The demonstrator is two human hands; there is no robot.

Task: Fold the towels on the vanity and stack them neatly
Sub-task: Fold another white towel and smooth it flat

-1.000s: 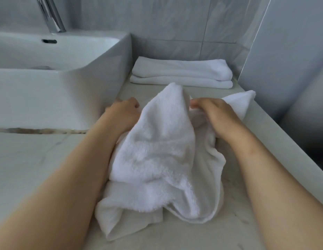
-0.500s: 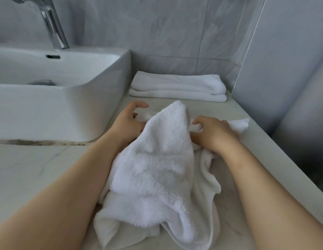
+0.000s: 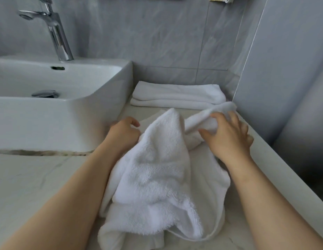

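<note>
Up close, a person's bare forearms reach over a pale marble-patterned desk, where a crumpled white terry towel lies heaped between them. The towel spreads from the near edge of the desk at 6 o'clock up to a raised peak near the middle of the view, its looped pile facing up and a flatter hem trailing at 5 o'clock.

The left hand, at 9 o'clock of the peak, has its fingers curled and its knuckles touching the cloth's left edge. Whether it grips any fabric cannot be told, as the towel covers part of it. The right hand, at 3 o'clock of the peak, is released. Its fingers are splayed and rest on a rolled fold of the same towel, with the thumb below the fold and the index finger above it.

At 12 o'clock, against the grey tiled wall, a stack of two folded white towels sits flat on the desk, its edges roughly aligned. The far tip of the loose towel lies just beside the stack's right end. At 10 o'clock stands a white rectangular ceramic basin with a chrome drain plug, and a chrome mixer tap rises behind it.
</note>
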